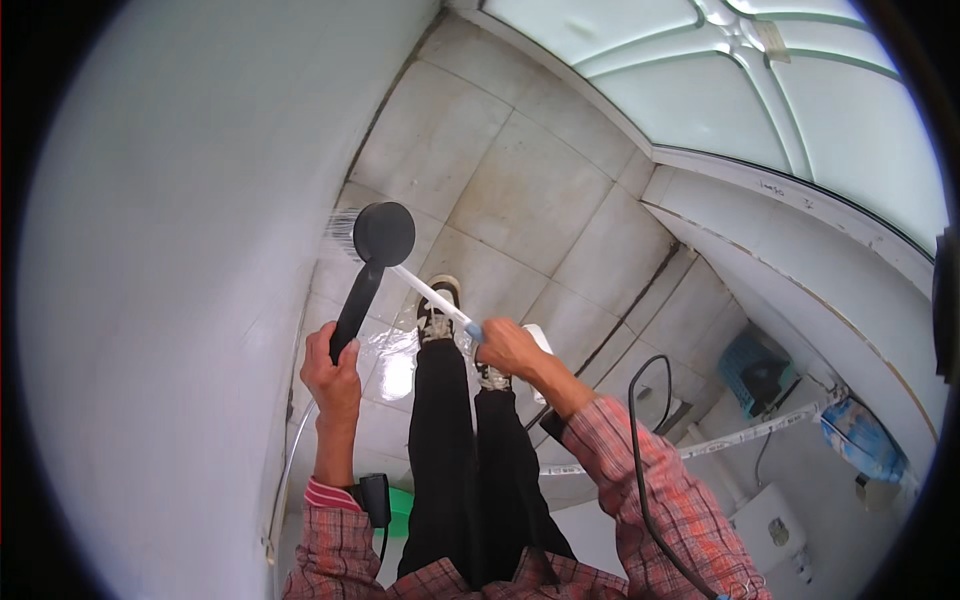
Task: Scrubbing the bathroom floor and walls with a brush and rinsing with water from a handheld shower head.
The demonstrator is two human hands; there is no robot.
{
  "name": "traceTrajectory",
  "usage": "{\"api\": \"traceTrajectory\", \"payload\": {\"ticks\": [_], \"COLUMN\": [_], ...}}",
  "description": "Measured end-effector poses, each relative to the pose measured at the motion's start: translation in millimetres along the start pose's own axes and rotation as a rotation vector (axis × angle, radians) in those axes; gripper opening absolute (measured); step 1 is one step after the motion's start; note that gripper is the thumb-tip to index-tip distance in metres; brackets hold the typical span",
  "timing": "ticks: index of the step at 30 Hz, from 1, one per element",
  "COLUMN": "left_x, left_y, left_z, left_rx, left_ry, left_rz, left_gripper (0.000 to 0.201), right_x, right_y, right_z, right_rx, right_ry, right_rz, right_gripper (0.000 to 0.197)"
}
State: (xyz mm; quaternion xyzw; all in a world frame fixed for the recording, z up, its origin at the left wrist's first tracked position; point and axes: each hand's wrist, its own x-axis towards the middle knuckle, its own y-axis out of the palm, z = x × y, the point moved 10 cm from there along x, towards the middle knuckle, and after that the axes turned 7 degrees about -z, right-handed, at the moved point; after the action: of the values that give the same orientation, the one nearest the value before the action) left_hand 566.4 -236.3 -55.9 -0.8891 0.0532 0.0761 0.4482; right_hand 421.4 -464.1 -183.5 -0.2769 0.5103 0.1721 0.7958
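Observation:
My left hand (pixel 332 372) is wrapped round the handle of a black shower head (pixel 384 234), held up near the left wall. Fine white streaks, apparently water jets, show at the shower head's left edge. My right hand (pixel 508 347) is closed on a white long-handled tool (pixel 430 293) with a blue-grey grip section. The tool slants up and left, passing behind the shower head, which hides its far end; I cannot tell what head it has. Both hands are above the tiled floor (pixel 530 195), in front of my shoes (pixel 437 310).
A smooth pale wall (pixel 180 300) rises at the left. Wet tiles shine left of my legs. A frosted glass panel (pixel 700 90) stands at the far right. A blue basket (pixel 750 372), a looping black cable (pixel 634 420) and a green basin (pixel 398 512) are nearby.

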Motion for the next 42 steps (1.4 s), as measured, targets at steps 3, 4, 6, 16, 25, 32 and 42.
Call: {"api": "traceTrajectory", "payload": {"ticks": [3,4,6,16,25,32,42], "left_x": [-9,-17,-23,-94,-127,-185,-233], "left_y": [-8,0,-5,-7,1,-14,-84], "left_z": [21,24,38,135,151,193,257], "left_rx": [0.127,0.181,0.262,0.358,0.430,0.471,0.569], "left_ry": [0.008,0.026,-0.003,-0.203,-0.170,-0.328,-0.331], "left_rz": [-0.009,0.008,0.015,0.017,0.088,0.104,0.074], "left_gripper": [0.035,0.034,0.034,0.033,0.031,0.030,0.028], "right_x": [-21,-21,-11,43,117,149,31], "right_y": [-22,-61,-108,101,-83,90,152], "right_z": [-71,-108,-169,-31,-80,46,-20], "right_rx": [0.312,0.150,0.291,-0.222,0.163,-0.127,-0.141], "right_ry": [0.195,0.114,0.452,-0.169,0.162,0.080,-0.085], "right_rz": [-0.206,-0.388,-0.542,-0.158,-0.451,-0.225,-0.081], "right_gripper": [0.018,0.015,0.015,0.022,0.007,0.018,0.024]}}
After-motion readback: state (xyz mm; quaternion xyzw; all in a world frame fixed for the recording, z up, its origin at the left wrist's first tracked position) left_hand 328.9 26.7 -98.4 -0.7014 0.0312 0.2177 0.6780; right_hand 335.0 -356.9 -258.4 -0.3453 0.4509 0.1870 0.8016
